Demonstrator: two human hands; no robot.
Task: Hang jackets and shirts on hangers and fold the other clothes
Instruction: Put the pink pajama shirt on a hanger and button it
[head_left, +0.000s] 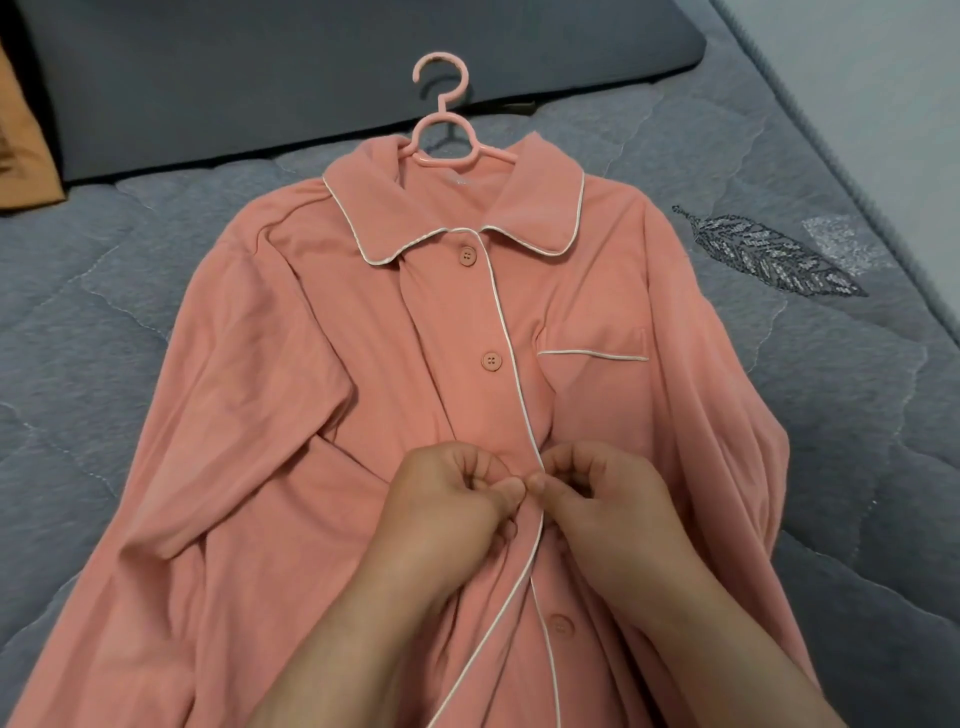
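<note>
Covering the bed: a grey quilted bedspread (130, 322) with wavy stitched lines, which fills most of the view and carries the whole garment.
Motif: a dark embroidered feather (763, 254) sewn into the bedspread, to the right of the shirt's shoulder and apart from it.
Head end: a dark grey pillow (311, 78) lying across the top, just beyond the hanger's hook.
Left edge: an orange cloth (23, 140) showing partly at the frame's border, beside the pillow.
Far right: a pale strip past the mattress edge; what it is cannot be told.
Shirt: a salmon-pink pyjama shirt (291, 395) with white piping along the collar, the front placket and the top of the chest pocket, spread face up on the bedspread with its sleeves lying down along both sides.
Hanger: a pink plastic hanger (441, 122) set inside the collar, its hook and neck sticking out above the shirt toward the pillow.
Buttons: the top button (467, 256) and the second button (491, 361) are fastened; a lower button (560, 625) shows below the hands, where the two front edges part.
Left hand (457, 499): fingers curled, thumb and forefinger pinching the shirt front at the piped placket.
Right hand (602, 499): fingers curled likewise, pinching the opposite edge, thumb tip meeting the left thumb tip.
Meeting point: on the placket at mid-front, between the second button and the lower one; whatever sits between the fingertips is hidden.
</note>
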